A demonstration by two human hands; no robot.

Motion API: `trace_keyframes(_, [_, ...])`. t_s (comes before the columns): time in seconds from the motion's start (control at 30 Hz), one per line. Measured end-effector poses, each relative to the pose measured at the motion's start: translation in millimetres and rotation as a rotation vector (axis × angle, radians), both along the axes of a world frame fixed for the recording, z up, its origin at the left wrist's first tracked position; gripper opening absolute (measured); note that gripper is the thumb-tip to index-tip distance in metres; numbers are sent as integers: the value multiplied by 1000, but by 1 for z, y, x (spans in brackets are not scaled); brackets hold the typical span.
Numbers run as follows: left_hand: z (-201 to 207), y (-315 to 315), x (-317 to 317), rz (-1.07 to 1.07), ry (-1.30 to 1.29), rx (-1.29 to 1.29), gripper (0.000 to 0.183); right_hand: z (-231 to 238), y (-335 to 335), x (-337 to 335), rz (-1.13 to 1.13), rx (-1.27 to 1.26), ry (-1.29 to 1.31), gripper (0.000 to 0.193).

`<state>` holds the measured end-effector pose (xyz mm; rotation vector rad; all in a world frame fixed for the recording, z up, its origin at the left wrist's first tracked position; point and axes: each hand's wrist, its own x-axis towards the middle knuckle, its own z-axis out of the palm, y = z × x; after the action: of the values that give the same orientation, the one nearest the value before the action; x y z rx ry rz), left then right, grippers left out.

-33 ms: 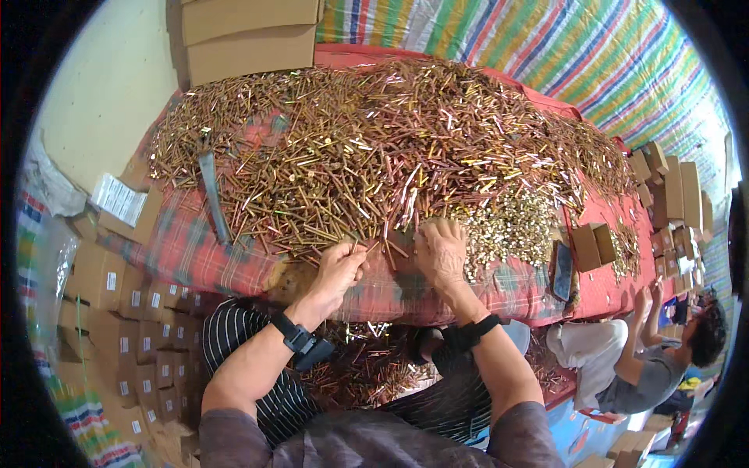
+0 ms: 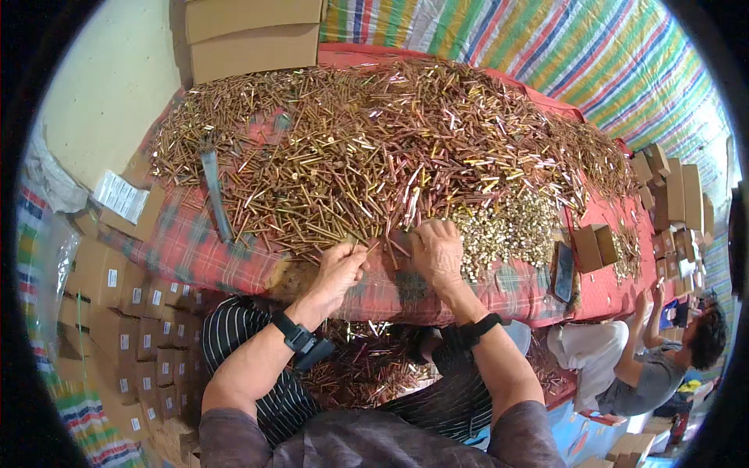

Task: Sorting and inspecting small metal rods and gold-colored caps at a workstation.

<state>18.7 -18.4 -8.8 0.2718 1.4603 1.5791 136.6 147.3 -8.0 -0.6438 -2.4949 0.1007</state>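
Note:
A wide heap of thin brass-coloured metal rods [image 2: 335, 179] covers the table, some of them with heads like bolts. My left hand [image 2: 342, 271] is at the near edge of the heap, thumb and finger pinched on one thin metal rod [image 2: 373, 245]. To its right, my right hand [image 2: 438, 251] is closed with its fingers curled down; the fingertips are hidden, and I cannot make out what they hold. Several loose rods lie between the hands. Touching distance from my right hand is a pile of small shiny metal pieces [image 2: 511, 234].
A red plaid cloth [image 2: 195, 261] covers the table. On it are a grey-blue strip [image 2: 214, 195], a dark flat tray [image 2: 562, 271] and an open carton [image 2: 594, 247]. Cardboard boxes [image 2: 109, 273] are stacked at left. Another person [image 2: 644, 374] sits at right.
My right hand has shifted very slightly left, closer to my left hand. The view has also moved a little; my left hand keeps its pinch.

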Motion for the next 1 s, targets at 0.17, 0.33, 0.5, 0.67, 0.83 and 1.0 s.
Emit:
trace_keyframes(0.17, [-3,-4,0,5,10,-36,15,-3,-37,-17,39,-165,-139,18])
trace_keyframes(0.33, [-19,2,3,-23,283,-17,20,-3,-32,-12,29,-338,-140,23])
trace_keyframes(0.5, [-18,3,-7,-4,613,-136,19,0,-26,-6,57,-518,4,18])
trace_keyframes(0.67, [-9,-7,-10,-61,830,-254,20,10,-31,-2,-90,-637,90,16])
trace_keyframes(0.83, [-2,-15,-9,48,737,-121,21,-7,-25,-5,-74,-262,205,15])
trace_keyframes(1.0, [-4,-20,-7,-20,525,-43,24,-12,-31,-14,68,75,-78,15])
